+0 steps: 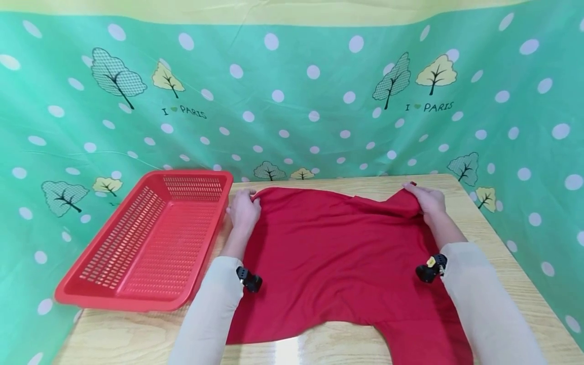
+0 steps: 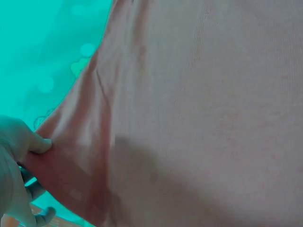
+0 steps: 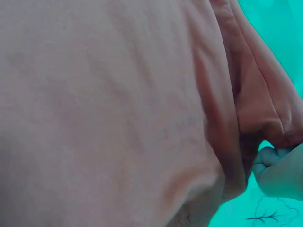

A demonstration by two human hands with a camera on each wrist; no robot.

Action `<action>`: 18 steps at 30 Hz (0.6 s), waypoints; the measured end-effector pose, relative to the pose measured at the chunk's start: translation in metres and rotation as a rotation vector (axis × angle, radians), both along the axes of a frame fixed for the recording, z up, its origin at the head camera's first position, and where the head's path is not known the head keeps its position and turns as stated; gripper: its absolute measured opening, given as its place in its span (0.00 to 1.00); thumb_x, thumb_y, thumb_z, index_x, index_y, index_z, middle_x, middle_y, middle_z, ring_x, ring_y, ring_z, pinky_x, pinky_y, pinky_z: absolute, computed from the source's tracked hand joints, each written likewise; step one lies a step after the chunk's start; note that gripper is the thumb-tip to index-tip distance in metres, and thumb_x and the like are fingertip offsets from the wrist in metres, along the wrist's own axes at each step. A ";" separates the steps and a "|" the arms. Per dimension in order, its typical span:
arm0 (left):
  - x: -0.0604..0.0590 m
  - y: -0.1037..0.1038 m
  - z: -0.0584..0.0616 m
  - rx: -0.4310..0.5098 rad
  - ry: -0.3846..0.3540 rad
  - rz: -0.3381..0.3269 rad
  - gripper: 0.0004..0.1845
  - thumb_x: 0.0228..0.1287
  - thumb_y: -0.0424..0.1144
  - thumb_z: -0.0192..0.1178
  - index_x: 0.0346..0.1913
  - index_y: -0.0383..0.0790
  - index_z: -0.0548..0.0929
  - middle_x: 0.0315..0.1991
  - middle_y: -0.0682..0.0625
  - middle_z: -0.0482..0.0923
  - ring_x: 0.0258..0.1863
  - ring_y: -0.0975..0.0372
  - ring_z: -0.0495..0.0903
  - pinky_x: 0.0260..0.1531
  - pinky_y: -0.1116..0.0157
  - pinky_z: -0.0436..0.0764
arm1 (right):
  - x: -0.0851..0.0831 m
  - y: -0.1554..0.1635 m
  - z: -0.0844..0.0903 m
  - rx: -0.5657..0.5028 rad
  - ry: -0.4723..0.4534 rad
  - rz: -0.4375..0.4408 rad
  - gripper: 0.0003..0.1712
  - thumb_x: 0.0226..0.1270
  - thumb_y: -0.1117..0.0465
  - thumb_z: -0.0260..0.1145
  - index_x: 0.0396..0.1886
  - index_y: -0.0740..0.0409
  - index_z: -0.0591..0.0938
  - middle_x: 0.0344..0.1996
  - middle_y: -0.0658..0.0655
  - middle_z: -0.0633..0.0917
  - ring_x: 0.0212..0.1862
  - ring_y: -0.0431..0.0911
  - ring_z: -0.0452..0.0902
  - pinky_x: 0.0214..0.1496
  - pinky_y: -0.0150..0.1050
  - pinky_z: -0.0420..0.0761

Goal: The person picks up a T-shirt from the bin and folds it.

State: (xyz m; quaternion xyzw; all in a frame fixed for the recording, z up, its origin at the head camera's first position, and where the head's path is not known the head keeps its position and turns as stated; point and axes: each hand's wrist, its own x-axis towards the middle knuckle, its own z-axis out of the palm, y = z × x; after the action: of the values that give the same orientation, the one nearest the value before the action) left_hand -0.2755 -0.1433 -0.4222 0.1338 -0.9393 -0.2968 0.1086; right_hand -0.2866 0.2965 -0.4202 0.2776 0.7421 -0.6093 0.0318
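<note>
Red cloth (creased at the far corners) lies spread flat.

Both hands, left & right, pinch red shirt's far corners on table, red basket at left.

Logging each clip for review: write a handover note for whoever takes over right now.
Left hand pinches the far left corner of the red garment; right hand pinches the far right corner.
The garment lies spread on the wooden table, its near edge hanging over the front.
The red basket, at the left, holds nothing.
Done: garment laid out, corners gripped.
Left: probably folding; not yet begun.
</note>
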 end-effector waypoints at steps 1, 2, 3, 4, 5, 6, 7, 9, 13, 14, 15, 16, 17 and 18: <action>0.000 0.000 0.000 -0.006 -0.004 -0.001 0.14 0.63 0.39 0.56 0.51 0.44 0.81 0.50 0.43 0.77 0.53 0.49 0.75 0.53 0.45 0.65 | 0.000 0.002 -0.001 0.015 -0.012 0.020 0.46 0.49 0.35 0.68 0.65 0.53 0.69 0.48 0.46 0.73 0.45 0.36 0.69 0.51 0.30 0.71; 0.000 -0.001 0.000 -0.012 -0.007 -0.001 0.14 0.63 0.39 0.56 0.50 0.44 0.81 0.50 0.43 0.77 0.53 0.49 0.75 0.53 0.45 0.66 | 0.000 0.003 -0.002 0.027 -0.019 0.041 0.46 0.50 0.35 0.68 0.66 0.52 0.69 0.50 0.48 0.74 0.48 0.38 0.70 0.53 0.31 0.72; 0.000 -0.001 0.001 -0.016 -0.010 -0.002 0.13 0.63 0.39 0.56 0.50 0.44 0.81 0.50 0.43 0.77 0.52 0.49 0.75 0.52 0.45 0.66 | -0.001 0.004 -0.002 0.033 -0.017 0.062 0.46 0.51 0.36 0.67 0.67 0.52 0.68 0.56 0.52 0.74 0.53 0.42 0.70 0.57 0.34 0.71; 0.000 -0.001 0.001 -0.016 -0.014 -0.002 0.13 0.63 0.39 0.56 0.49 0.44 0.82 0.49 0.43 0.78 0.52 0.49 0.75 0.51 0.45 0.66 | -0.001 0.004 -0.002 0.045 -0.012 0.088 0.46 0.53 0.36 0.66 0.68 0.52 0.67 0.62 0.56 0.70 0.59 0.46 0.67 0.62 0.37 0.68; 0.000 -0.001 0.002 -0.017 -0.015 -0.003 0.13 0.63 0.40 0.56 0.48 0.44 0.82 0.49 0.43 0.78 0.52 0.49 0.75 0.51 0.45 0.66 | -0.001 0.005 -0.001 0.056 0.002 0.106 0.45 0.55 0.37 0.64 0.69 0.53 0.65 0.67 0.58 0.66 0.64 0.49 0.63 0.66 0.40 0.65; -0.001 -0.001 0.002 -0.014 -0.016 -0.003 0.13 0.63 0.40 0.56 0.48 0.44 0.82 0.48 0.43 0.78 0.51 0.49 0.75 0.51 0.46 0.66 | -0.001 0.005 0.000 0.069 0.019 0.126 0.44 0.58 0.38 0.63 0.69 0.54 0.65 0.70 0.59 0.61 0.67 0.50 0.58 0.69 0.43 0.61; 0.000 -0.002 0.003 -0.008 -0.017 -0.004 0.13 0.63 0.40 0.56 0.48 0.44 0.82 0.49 0.43 0.77 0.52 0.50 0.75 0.51 0.46 0.66 | 0.000 0.004 0.001 0.082 0.039 0.145 0.42 0.60 0.39 0.61 0.69 0.54 0.63 0.72 0.58 0.57 0.69 0.52 0.55 0.70 0.44 0.59; 0.000 -0.002 0.005 -0.006 -0.019 -0.003 0.13 0.64 0.41 0.55 0.49 0.44 0.81 0.49 0.44 0.77 0.52 0.51 0.75 0.52 0.46 0.65 | 0.000 0.003 0.006 0.070 0.078 0.136 0.36 0.61 0.41 0.60 0.67 0.48 0.68 0.67 0.59 0.65 0.63 0.50 0.62 0.65 0.40 0.65; 0.001 -0.003 0.008 0.018 -0.020 0.002 0.14 0.64 0.42 0.55 0.51 0.44 0.80 0.50 0.43 0.76 0.52 0.51 0.74 0.55 0.46 0.64 | 0.001 0.001 0.018 -0.109 0.209 0.068 0.05 0.64 0.53 0.60 0.37 0.42 0.81 0.32 0.42 0.78 0.33 0.36 0.71 0.38 0.28 0.73; 0.001 -0.004 0.009 0.025 -0.018 0.003 0.14 0.64 0.42 0.55 0.51 0.44 0.80 0.50 0.43 0.76 0.53 0.51 0.74 0.55 0.45 0.64 | 0.001 0.000 0.021 -0.191 0.253 0.049 0.06 0.64 0.58 0.59 0.27 0.44 0.79 0.22 0.39 0.74 0.26 0.35 0.69 0.32 0.27 0.72; 0.002 -0.004 0.010 0.034 -0.017 0.004 0.14 0.64 0.42 0.55 0.51 0.44 0.79 0.51 0.43 0.76 0.53 0.51 0.73 0.56 0.45 0.64 | 0.001 0.000 0.025 -0.272 0.301 0.046 0.13 0.64 0.62 0.57 0.20 0.45 0.75 0.16 0.40 0.71 0.21 0.35 0.67 0.28 0.26 0.71; 0.002 -0.005 0.010 0.042 -0.015 0.003 0.15 0.65 0.42 0.55 0.52 0.44 0.79 0.51 0.43 0.76 0.53 0.51 0.73 0.56 0.45 0.64 | 0.001 -0.001 0.028 -0.350 0.346 0.056 0.17 0.64 0.65 0.54 0.16 0.48 0.72 0.12 0.40 0.69 0.18 0.34 0.65 0.26 0.26 0.71; 0.003 -0.005 0.011 0.049 -0.012 0.002 0.14 0.65 0.42 0.54 0.52 0.44 0.79 0.51 0.43 0.76 0.53 0.51 0.73 0.56 0.45 0.64 | 0.001 -0.001 0.031 -0.437 0.384 0.072 0.20 0.63 0.69 0.51 0.12 0.50 0.69 0.09 0.42 0.68 0.16 0.36 0.64 0.25 0.27 0.70; 0.003 -0.006 0.011 0.056 -0.007 0.004 0.14 0.65 0.42 0.55 0.51 0.44 0.79 0.51 0.43 0.76 0.53 0.51 0.74 0.56 0.45 0.64 | 0.001 -0.001 0.033 -0.504 0.409 0.096 0.21 0.63 0.70 0.48 0.11 0.51 0.68 0.08 0.44 0.68 0.14 0.37 0.64 0.24 0.28 0.70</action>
State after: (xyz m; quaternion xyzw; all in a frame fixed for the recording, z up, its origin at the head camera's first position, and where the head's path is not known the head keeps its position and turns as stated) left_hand -0.2723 -0.1489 -0.4109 0.1396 -0.9307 -0.3224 0.1022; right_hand -0.2860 0.2951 -0.3869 0.0976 0.5710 -0.8148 -0.0216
